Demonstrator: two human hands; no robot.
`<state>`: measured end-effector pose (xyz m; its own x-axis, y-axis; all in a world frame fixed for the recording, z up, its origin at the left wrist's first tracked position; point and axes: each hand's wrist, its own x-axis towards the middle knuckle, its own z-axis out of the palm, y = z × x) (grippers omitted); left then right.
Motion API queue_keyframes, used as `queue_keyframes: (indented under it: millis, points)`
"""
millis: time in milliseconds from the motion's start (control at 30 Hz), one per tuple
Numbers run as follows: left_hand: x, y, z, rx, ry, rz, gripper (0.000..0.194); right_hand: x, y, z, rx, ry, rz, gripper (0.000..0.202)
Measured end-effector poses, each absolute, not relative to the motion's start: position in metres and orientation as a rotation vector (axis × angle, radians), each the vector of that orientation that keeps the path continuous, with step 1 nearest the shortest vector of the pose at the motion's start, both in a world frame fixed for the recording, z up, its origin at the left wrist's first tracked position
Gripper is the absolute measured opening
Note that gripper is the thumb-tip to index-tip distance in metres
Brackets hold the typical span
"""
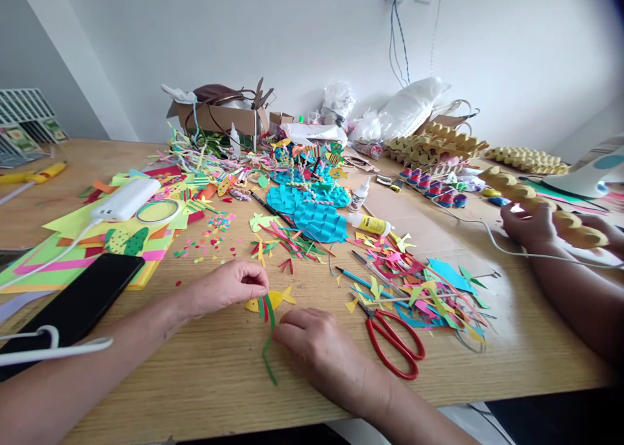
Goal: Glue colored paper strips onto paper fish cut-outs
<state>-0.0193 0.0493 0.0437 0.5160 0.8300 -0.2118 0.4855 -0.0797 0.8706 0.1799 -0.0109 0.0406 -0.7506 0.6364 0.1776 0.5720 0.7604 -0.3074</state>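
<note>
My left hand (231,286) pinches the upper end of a narrow green paper strip (266,355), which hangs in a curl toward the table. The fingertips of my right hand (319,351) are closed against the strip's middle; whether they grip it is partly hidden by the hand. Behind the strip lies a yellow paper fish (277,299) with short red and green strips on it. Just to the right of my right hand are red-handled scissors (390,342).
Paper scraps (429,295) and pencils lie beyond the scissors. A blue paper piece (316,221), glue bottles (373,225) and small confetti stand farther back. A black phone (82,308) is at left. At right, another person's hand (529,227) holds an egg-carton strip (568,221).
</note>
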Motion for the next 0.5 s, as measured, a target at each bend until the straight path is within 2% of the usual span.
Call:
queue_keyframes:
  millis: [167,500]
  points:
    - [-0.032,0.038,0.039,1.738,1.055,0.282,0.016,0.185,0.012,0.049,-1.207,-2.476,0.509,0.017]
    - [-0.051,0.026,0.03,1.985,1.07,0.42,0.016,0.154,0.081,0.043,-1.106,-2.791,0.74,0.018]
